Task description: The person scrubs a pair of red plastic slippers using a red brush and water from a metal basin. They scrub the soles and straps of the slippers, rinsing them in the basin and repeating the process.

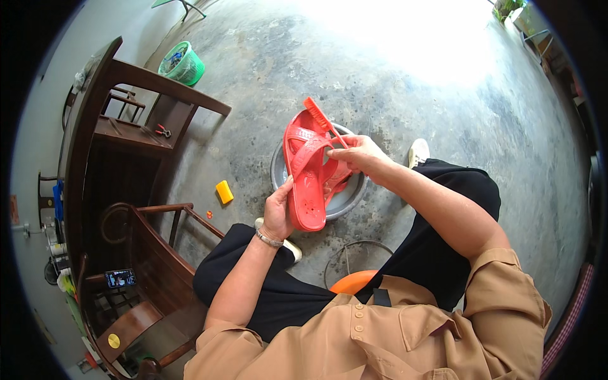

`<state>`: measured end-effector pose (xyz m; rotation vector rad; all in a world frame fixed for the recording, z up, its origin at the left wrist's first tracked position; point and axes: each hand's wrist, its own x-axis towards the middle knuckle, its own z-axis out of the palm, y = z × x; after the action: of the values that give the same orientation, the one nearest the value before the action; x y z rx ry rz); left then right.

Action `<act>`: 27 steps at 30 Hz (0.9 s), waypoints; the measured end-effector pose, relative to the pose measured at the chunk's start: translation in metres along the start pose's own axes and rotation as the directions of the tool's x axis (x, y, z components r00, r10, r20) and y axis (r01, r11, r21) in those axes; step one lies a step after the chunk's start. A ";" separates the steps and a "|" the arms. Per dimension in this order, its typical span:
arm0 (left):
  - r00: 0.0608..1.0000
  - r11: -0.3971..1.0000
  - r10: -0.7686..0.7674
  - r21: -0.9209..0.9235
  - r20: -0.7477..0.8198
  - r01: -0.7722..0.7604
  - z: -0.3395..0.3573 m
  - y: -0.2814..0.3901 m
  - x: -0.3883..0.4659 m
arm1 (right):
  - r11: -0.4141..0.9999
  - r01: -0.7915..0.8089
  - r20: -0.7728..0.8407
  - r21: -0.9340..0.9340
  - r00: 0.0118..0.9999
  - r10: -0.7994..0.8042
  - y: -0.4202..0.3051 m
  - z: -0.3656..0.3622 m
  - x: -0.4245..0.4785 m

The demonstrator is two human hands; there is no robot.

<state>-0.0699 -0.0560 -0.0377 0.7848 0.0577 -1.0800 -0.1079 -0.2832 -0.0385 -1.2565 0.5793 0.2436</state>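
My left hand (278, 209) grips the edge of a wet red plastic slipper (308, 190) with crossed straps, its heel towards me. In my right hand (362, 154) is a red brush (322, 118), its bristles lying over the slipper's toe end. Below them stands a grey basin (354, 197) of water on the floor, largely hidden by the slipper. Another red slipper (341, 179) shows in the basin, partly covered by the first slipper and my right hand.
A yellow block, perhaps soap (224, 192), lies on the concrete floor left of the basin. Dark wooden chairs (164, 247) and a wooden table (161, 80) stand at the left, with red-handled pliers (163, 131) on a wooden surface. A green basket (190, 66) stands farther back.
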 end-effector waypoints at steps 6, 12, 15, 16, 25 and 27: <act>1.000 0.996 -0.023 0.087 0.022 0.021 -0.001 0.001 0.001 | 0.996 -0.014 -0.022 -0.085 1.000 0.012 0.012 -0.004 0.009; 0.990 0.908 0.083 0.417 -0.112 -0.029 -0.002 -0.004 0.006 | 0.965 0.164 -0.015 -0.203 0.985 -0.170 0.019 0.004 0.004; 0.970 0.864 0.164 0.501 -0.181 -0.052 -0.005 -0.010 0.009 | 0.925 0.282 0.025 -0.255 0.958 -0.285 0.031 0.004 0.010; 0.962 0.851 0.196 0.521 -0.189 -0.071 -0.007 -0.012 0.008 | 0.923 0.305 0.044 -0.235 0.952 -0.303 0.031 0.007 0.010; 0.931 0.835 0.326 0.511 -0.164 -0.203 -0.013 -0.011 0.010 | 0.990 0.141 0.091 0.013 0.986 -0.141 0.004 0.012 -0.007; 0.934 0.864 0.310 0.463 -0.175 -0.199 -0.015 -0.011 0.011 | 0.995 0.060 0.103 0.079 0.992 -0.068 0.003 0.010 -0.008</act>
<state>-0.0689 -0.0575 -0.0594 1.2972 -0.0855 -0.7398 -0.1132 -0.2718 -0.0350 -1.1798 0.4527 0.2306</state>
